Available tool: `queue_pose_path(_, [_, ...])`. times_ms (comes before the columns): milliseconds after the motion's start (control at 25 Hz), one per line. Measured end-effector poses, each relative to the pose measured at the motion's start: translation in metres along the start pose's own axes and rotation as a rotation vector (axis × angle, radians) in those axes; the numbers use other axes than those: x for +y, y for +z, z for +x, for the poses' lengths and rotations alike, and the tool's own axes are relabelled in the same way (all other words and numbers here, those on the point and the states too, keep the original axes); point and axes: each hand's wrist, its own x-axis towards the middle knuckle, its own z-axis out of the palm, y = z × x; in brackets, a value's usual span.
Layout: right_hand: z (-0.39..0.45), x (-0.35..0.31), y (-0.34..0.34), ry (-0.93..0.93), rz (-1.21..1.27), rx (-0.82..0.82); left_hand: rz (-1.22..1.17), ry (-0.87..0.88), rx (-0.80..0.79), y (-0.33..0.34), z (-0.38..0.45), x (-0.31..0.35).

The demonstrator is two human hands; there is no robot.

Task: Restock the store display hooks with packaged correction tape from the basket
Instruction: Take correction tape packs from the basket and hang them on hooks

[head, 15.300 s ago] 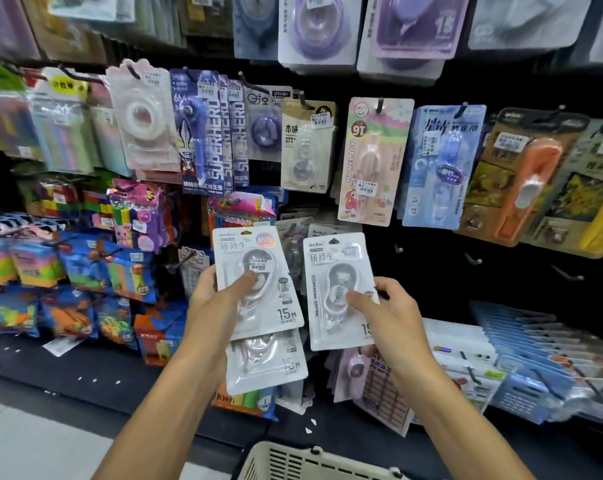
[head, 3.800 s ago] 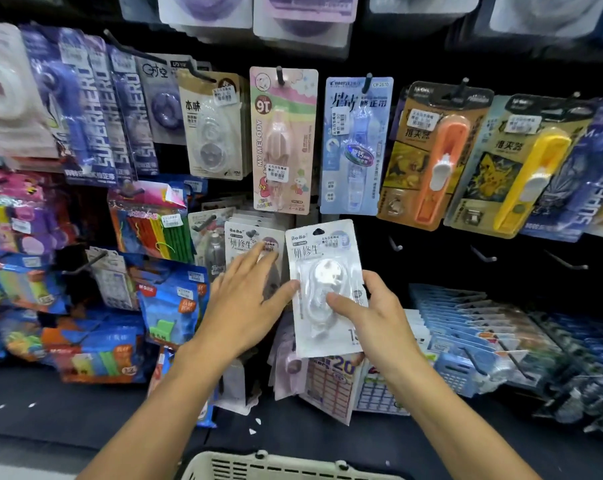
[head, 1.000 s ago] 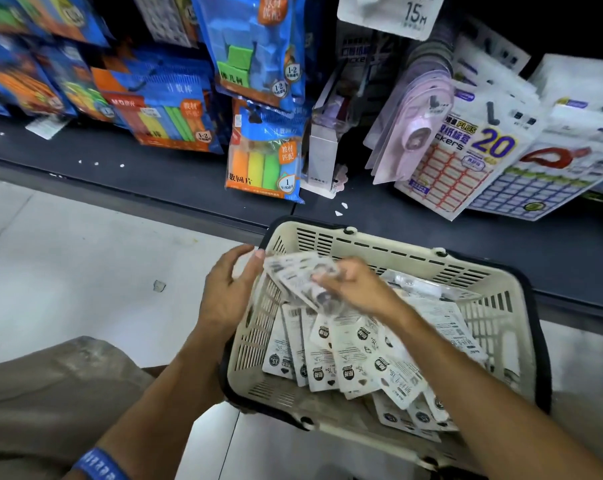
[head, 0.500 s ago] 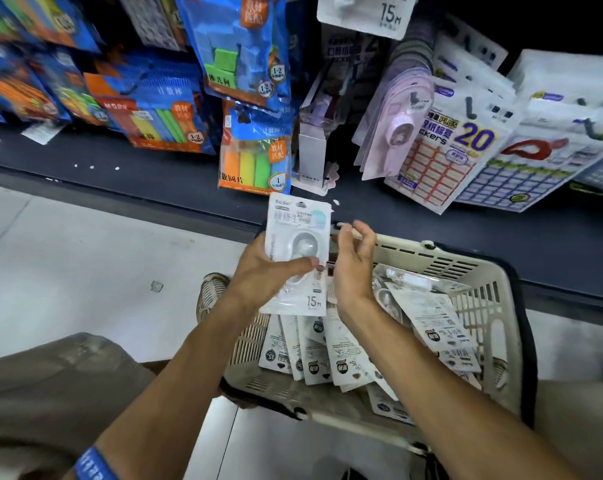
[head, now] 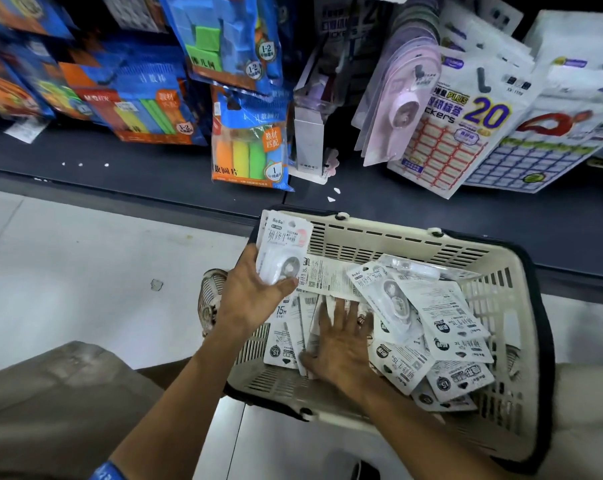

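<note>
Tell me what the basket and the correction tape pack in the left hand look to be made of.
Basket: moulded plastic, matte cream, judging by its slotted walls; the dark rim looks plastic too.
Correction tape pack held by the left hand: printed white card, apparently under a clear glossy plastic blister, since the dispenser shows through.

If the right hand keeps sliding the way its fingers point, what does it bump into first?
Probably the long white pack lying crosswise just beyond the right hand fingertips, on top of the pile in the basket. Depth is hard to judge.
</note>
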Motion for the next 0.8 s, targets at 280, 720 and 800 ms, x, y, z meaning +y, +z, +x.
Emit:
queue_pose_path(280, [0.005, -0.009, -0.021, 0.152, -0.143, 0.141, -0.054, 0.000, 0.007, 0.001, 0.001, -0.002])
queue_pose_path(720, [-0.008, 0.063, -0.114, 0.092, 0.492, -0.031, -0.109, -0.011, -0.014, 0.003, 0.003, 0.001])
queue_pose_path(800, [-0.018, 0.090, -0.140, 0.048, 0.823, -0.143, -0.082, -0.036, 0.008, 0.003, 0.000, 0.003])
